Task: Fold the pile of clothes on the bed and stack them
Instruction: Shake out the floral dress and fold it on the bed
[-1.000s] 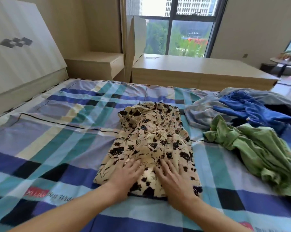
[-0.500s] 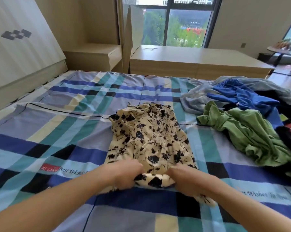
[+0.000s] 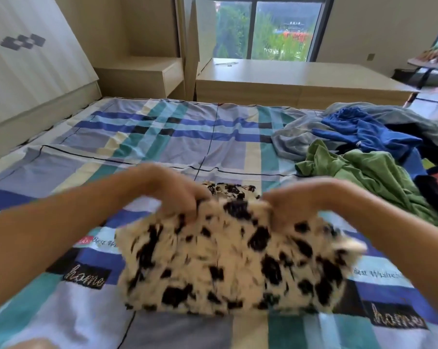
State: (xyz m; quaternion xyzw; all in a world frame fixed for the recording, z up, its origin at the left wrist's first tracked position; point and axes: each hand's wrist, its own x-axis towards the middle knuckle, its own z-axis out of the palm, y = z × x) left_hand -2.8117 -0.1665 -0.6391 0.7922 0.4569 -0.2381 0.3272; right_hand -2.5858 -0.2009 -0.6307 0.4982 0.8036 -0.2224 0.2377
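A cream garment with black flower print (image 3: 228, 268) lies on the checked bedsheet (image 3: 142, 137) right in front of me, blurred by motion. My left hand (image 3: 177, 192) grips its lifted edge on the left, fingers curled into the cloth. My right hand (image 3: 295, 200) grips the same edge on the right. That edge is carried over the rest of the garment, whose far end peeks out beyond my hands. A loose pile of clothes (image 3: 378, 157) in green, blue and grey lies at the right of the bed.
The headboard (image 3: 29, 61) runs along the left. Beyond the bed stand a wooden nightstand (image 3: 142, 71) and a long low wooden bench (image 3: 301, 79) under the window. A small table (image 3: 434, 61) stands at the far right.
My hands went from pressing flat on the garment's near hem to gripping it, then lifted it and carried it away from me over the garment. The camera tilted down and closer.
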